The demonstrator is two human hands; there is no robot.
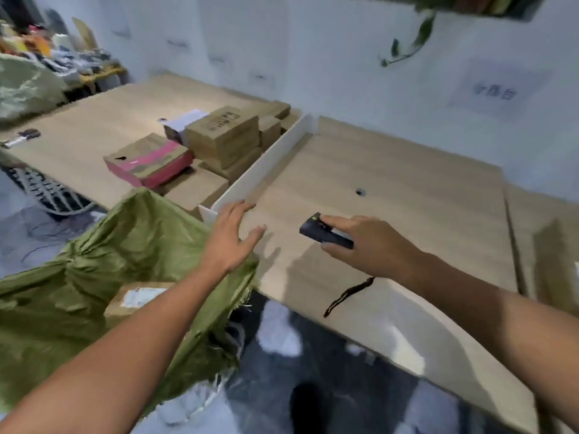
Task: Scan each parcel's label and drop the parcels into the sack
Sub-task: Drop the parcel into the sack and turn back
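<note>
1. The right hand (369,245) is clenched around a black scanner (326,234), held just above the table (407,189).
2. The left hand (230,236) is spread and empty, fingers released, over the table edge.
3. The green sack (94,270) is seen below the left wrist, with one parcel (134,299) inside.
4. More parcels (219,136) are stacked beyond the left fingertips, past a white divider (266,167).
</note>
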